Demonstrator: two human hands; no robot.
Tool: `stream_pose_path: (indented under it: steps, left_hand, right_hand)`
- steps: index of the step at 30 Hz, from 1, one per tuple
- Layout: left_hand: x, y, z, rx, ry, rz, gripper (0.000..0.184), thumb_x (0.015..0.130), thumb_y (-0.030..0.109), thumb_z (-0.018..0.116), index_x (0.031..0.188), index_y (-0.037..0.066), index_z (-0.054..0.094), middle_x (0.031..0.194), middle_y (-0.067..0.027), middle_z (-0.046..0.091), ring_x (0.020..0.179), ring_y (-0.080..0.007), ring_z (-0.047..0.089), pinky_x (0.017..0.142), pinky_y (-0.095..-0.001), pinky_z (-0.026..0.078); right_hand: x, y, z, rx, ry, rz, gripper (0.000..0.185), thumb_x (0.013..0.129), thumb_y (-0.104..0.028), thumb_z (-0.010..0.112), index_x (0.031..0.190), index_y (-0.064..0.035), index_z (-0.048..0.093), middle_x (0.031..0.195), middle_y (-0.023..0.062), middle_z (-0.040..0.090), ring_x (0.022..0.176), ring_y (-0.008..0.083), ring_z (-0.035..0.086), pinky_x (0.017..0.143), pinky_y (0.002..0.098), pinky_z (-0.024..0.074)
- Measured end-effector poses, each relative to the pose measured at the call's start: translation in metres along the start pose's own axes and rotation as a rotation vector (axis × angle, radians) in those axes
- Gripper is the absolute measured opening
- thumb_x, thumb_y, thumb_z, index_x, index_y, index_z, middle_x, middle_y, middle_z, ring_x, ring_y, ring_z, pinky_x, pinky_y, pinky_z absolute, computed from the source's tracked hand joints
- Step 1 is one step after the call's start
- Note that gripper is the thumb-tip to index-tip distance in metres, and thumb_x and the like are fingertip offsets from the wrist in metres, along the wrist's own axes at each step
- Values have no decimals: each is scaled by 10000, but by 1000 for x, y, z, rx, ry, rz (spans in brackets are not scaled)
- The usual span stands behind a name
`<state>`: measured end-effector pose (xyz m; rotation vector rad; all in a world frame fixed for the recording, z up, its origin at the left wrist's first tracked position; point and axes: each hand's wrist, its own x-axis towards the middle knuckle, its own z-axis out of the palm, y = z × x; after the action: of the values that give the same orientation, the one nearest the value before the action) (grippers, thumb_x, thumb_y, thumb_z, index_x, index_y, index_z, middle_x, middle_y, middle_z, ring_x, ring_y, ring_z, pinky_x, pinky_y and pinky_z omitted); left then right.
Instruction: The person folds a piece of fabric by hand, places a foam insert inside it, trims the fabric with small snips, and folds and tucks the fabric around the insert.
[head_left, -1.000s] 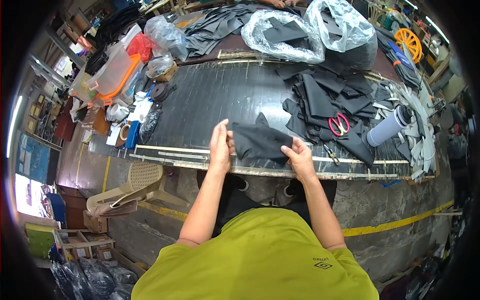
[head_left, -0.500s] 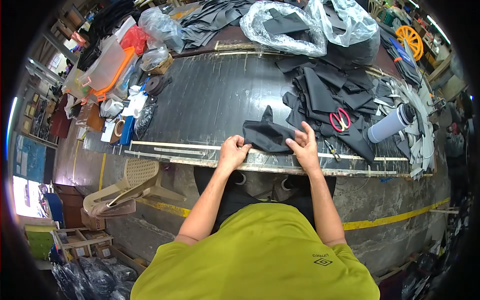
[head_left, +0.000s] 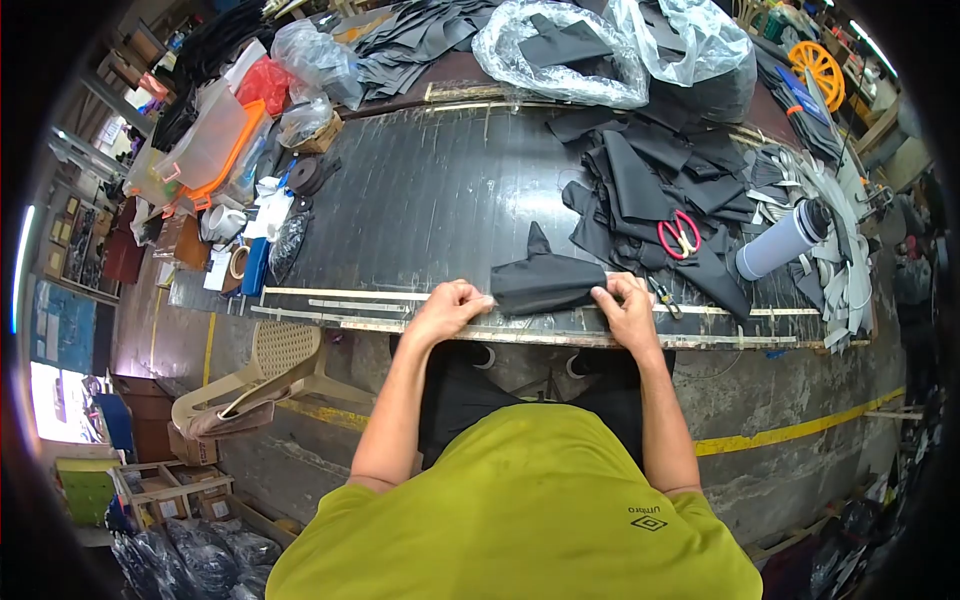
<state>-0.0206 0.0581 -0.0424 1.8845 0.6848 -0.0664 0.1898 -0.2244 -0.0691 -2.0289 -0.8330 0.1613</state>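
A piece of black fabric (head_left: 548,284) lies at the near edge of the dark table, with a pointed flap sticking up on its far side. My left hand (head_left: 455,308) is closed at the fabric's left end, thumb and fingers pinched on its corner. At the right end my right hand (head_left: 628,305) pinches the fabric between thumb and fingers. To the right, a pile of black fabric pieces (head_left: 640,180) holds red-handled scissors (head_left: 679,236) on top. A small cutter (head_left: 664,298) lies near my right hand.
A grey bottle (head_left: 782,242) stands right, beside grey strips (head_left: 846,260). Clear plastic bags (head_left: 560,55) with black pieces stand at the back. An orange-rimmed bin (head_left: 215,150), tape roll (head_left: 238,262) and blue box (head_left: 256,265) are left. A beige chair (head_left: 285,350) is below the table.
The fabric has come down from my raised hands onto the table edge and now looks flatter and stretched sideways. My right hand has closed on its right end.
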Motion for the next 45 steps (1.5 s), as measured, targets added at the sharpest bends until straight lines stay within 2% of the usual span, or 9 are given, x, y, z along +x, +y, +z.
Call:
stream_pose_path:
  steps: [4,6,11,12,17,21,28,37,45]
  left_hand:
    - [-10,1,-31,198,171,-7,268,982,244,773,858,20,693,787,-26,615,716,-118,556,650,-350,480]
    - [-1,13,-32,209,245,217,362,1019,350,704,981,-9,739,844,-109,653,856,-209,649,786,-363,519]
    - [31,63,14,589,119,56,638,1015,647,543,1171,99,829,1193,-220,760,1168,-351,671,1094,-602,414]
    - [36,65,23,593,129,84,627,1030,628,540,1080,68,820,1067,-161,773,1067,-394,690,1076,-593,390]
    - [58,53,45,7,73,93,272,955,269,806,1003,47,655,856,-21,714,882,-161,676,849,-373,526]
    - [41,75,33,-423,-107,316,214,925,41,812,1067,52,651,881,25,688,830,-49,622,755,-235,498]
    - [16,110,9,-289,-374,497,440,872,77,876,1251,52,655,907,53,691,844,-40,612,839,-233,477]
    - [9,128,-3,-37,-335,665,504,827,126,903,1272,52,678,802,33,688,778,-58,613,762,-265,471]
    - [8,136,-7,129,-409,583,349,891,242,848,1166,44,764,765,-42,737,693,-95,635,626,-284,462]
  right_hand:
    - [-2,-2,-19,-92,-77,-28,244,894,-260,816,866,-42,710,1096,68,745,1072,289,627,963,449,390]
    - [-10,1,-16,27,-205,-45,234,887,-245,823,873,-42,710,1095,71,756,1066,292,636,964,441,394]
    - [-29,-30,6,202,-97,-298,239,794,-44,884,866,-22,658,1178,174,734,1213,383,621,1040,479,483]
    - [-29,-37,5,136,-100,-383,234,795,-57,880,857,-29,656,1199,169,731,1263,404,608,1054,490,482]
    - [-49,-52,-7,-39,-177,-433,230,796,-106,889,845,-41,674,1201,157,739,1314,408,600,1100,509,450]
    - [-61,-41,-20,188,-370,-278,271,799,-204,902,917,-29,733,1160,127,752,1173,357,683,1043,470,474]
    - [-6,-89,-51,512,-25,-284,259,890,-130,782,1115,-30,702,1216,104,655,1098,221,619,918,343,470]
    - [12,-101,-37,156,-196,-208,287,858,-235,876,967,-47,687,1249,101,661,1136,221,615,894,353,480]
    - [5,-102,-29,441,-263,-283,201,856,-138,869,964,-22,746,978,28,659,904,122,590,773,293,453]
